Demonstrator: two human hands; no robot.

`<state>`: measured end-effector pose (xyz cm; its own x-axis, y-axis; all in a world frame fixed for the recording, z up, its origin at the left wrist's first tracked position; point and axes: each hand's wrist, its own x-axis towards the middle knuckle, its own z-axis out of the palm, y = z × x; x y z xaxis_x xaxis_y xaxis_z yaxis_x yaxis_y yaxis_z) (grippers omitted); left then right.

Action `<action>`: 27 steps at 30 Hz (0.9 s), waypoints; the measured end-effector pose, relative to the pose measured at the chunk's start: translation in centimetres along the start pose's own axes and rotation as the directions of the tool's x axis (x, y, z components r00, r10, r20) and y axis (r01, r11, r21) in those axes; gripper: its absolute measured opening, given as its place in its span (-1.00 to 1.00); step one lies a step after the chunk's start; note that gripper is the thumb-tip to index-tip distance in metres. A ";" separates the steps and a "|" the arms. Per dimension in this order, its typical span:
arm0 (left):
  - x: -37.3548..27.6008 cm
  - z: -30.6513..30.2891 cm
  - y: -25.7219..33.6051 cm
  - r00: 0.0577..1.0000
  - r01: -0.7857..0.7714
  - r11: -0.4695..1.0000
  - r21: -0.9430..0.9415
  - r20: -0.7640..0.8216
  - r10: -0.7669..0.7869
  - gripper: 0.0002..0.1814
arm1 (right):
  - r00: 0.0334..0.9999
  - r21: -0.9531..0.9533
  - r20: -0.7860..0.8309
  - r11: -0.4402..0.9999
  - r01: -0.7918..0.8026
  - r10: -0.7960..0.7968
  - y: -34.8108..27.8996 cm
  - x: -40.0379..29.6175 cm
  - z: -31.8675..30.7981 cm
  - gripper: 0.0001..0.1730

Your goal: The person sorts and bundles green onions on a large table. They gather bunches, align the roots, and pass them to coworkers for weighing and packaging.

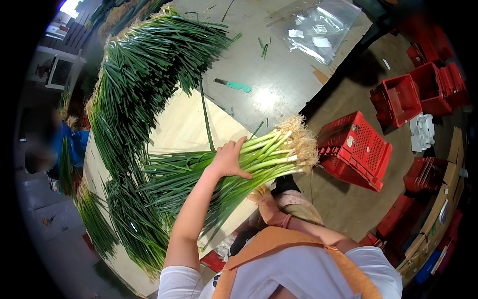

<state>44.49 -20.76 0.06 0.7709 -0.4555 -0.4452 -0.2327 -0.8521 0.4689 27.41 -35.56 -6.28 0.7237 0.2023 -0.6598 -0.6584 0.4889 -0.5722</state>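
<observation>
A bunch of green onions [269, 151] lies crosswise before me, its pale roots [300, 144] to the right and its dark leaves to the left. My left hand [229, 159] grips the bunch from above, thumb and fingers spread around the stalks. Below it, my right hand [263, 200] holds the near side of the stalks, its fingertips partly hidden under them. The root end reaches past the table edge. Beyond the bunch, a knife with a green handle [238, 87] lies on the metal tabletop [257, 106].
A large heap of green onions [145, 63] curves along the table's far left. More bunches [136, 224] lie at near left. Clear plastic bags [317, 31] rest at the far right corner. Red plastic crates [354, 149] stand on the floor to the right. Another person [71, 142] is at left.
</observation>
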 end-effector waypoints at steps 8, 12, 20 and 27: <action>1.6 -1.6 -0.2 0.969 0.042 0.988 -0.147 0.247 -0.004 0.18 | 0.994 0.017 0.024 0.994 0.111 -0.111 1.6 5.2 -0.4 -0.63; 1.8 -2.0 1.0 0.891 0.161 0.899 -0.407 0.451 0.045 0.09 | 0.957 0.043 0.285 0.998 0.038 -0.049 2.6 6.2 -3.7 -0.42; 1.4 -1.2 1.7 0.901 0.188 0.662 -0.726 0.395 0.178 0.14 | 0.973 -0.252 0.229 0.965 0.073 -0.014 -12.1 0.0 -0.7 -0.61; 1.7 -11.0 5.3 0.996 -0.066 0.731 -0.679 -0.093 0.003 0.14 | 0.942 0.165 0.276 0.975 0.149 -0.190 -20.4 5.6 3.2 -0.35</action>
<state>51.15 -23.26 10.22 0.8222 -0.4320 -0.3706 0.1818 -0.4178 0.8902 45.52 -41.66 3.28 0.8641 0.3318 -0.3784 -0.5004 0.6467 -0.5757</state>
